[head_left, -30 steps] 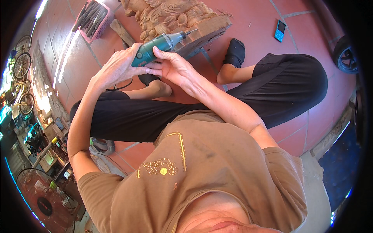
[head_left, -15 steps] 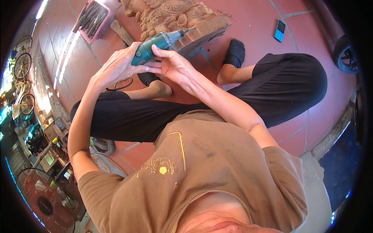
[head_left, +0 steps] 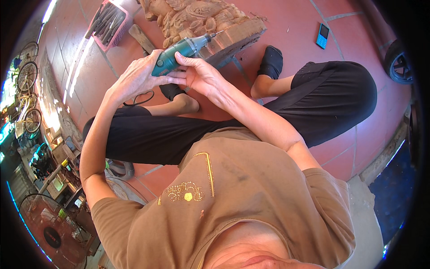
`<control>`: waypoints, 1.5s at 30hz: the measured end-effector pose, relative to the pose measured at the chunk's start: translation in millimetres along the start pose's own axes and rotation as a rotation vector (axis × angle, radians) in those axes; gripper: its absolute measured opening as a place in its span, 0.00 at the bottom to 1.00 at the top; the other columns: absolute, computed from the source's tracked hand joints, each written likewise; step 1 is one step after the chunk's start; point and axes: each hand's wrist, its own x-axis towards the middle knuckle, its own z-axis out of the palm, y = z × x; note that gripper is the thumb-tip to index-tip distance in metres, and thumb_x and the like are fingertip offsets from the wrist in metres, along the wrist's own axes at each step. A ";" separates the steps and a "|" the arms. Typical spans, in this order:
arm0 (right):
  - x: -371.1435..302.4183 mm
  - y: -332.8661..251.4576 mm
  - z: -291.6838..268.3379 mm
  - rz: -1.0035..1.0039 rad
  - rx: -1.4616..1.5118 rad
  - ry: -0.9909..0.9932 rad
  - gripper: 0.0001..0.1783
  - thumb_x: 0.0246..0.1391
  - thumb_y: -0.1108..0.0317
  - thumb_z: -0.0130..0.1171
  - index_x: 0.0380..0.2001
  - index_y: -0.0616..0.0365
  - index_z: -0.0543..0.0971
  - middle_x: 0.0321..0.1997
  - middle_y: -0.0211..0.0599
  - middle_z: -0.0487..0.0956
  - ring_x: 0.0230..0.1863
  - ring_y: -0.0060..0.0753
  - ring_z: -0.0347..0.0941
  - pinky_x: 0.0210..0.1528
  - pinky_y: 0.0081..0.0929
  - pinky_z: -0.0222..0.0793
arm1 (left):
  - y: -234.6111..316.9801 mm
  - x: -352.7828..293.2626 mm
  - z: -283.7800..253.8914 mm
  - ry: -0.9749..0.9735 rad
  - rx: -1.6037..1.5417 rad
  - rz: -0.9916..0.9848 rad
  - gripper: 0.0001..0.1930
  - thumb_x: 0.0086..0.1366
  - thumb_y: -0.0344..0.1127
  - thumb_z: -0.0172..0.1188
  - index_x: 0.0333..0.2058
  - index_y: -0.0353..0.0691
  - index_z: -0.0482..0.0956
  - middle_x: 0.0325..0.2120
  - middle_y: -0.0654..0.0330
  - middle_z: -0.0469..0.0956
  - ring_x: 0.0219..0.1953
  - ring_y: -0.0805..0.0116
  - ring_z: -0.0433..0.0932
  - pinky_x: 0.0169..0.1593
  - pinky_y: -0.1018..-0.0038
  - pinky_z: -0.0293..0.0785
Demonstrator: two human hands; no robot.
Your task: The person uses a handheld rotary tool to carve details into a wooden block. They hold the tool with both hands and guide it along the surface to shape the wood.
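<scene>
Between my hands is a green rotary tool (head_left: 169,61) with a grey collar, its thin bit pointing to the upper right. My left hand (head_left: 134,77) is closed round the rear of its body. From the other side my right hand (head_left: 200,75) grips it, thumb along the casing and fingers underneath; some fingertips are hidden. Just past the bit lies a carved wooden piece (head_left: 190,20) with a flat, thick base edge. The bit appears close to that edge, but I cannot tell whether they touch.
A pink basket (head_left: 126,30) of carving tools stands at the far left, near a wooden handle (head_left: 141,38). A dark cord (head_left: 142,100) loops by my left foot. A blue phone (head_left: 322,36) lies on the tiles at right. A fan (head_left: 51,233) stands lower left.
Hardly anything differs. Both hands keep the same hold on the rotary tool, and the view has shifted very slightly.
</scene>
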 end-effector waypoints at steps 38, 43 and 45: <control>-19.0 5.9 0.0 0.009 0.059 0.009 0.22 0.57 0.64 0.65 0.51 0.62 0.74 0.54 0.48 0.77 0.58 0.49 0.72 0.65 0.50 0.67 | 11.5 -1.4 -2.7 -0.121 0.018 -0.041 0.33 0.56 0.49 0.69 0.50 0.34 0.65 0.38 0.40 0.78 0.44 0.39 0.78 0.45 0.54 0.73; -22.0 7.0 0.2 0.009 0.060 0.016 0.22 0.57 0.64 0.65 0.51 0.63 0.74 0.54 0.48 0.77 0.58 0.48 0.72 0.65 0.50 0.66 | 8.3 -2.2 -0.7 -0.124 0.027 -0.022 0.33 0.56 0.49 0.69 0.51 0.34 0.65 0.40 0.40 0.78 0.44 0.39 0.78 0.45 0.54 0.73; -23.0 7.2 0.7 0.009 0.059 0.022 0.22 0.57 0.64 0.65 0.51 0.62 0.74 0.54 0.47 0.77 0.59 0.48 0.72 0.65 0.50 0.66 | 11.7 -2.9 -2.4 -0.135 0.011 -0.034 0.32 0.57 0.49 0.69 0.51 0.34 0.65 0.40 0.40 0.78 0.45 0.39 0.77 0.46 0.53 0.73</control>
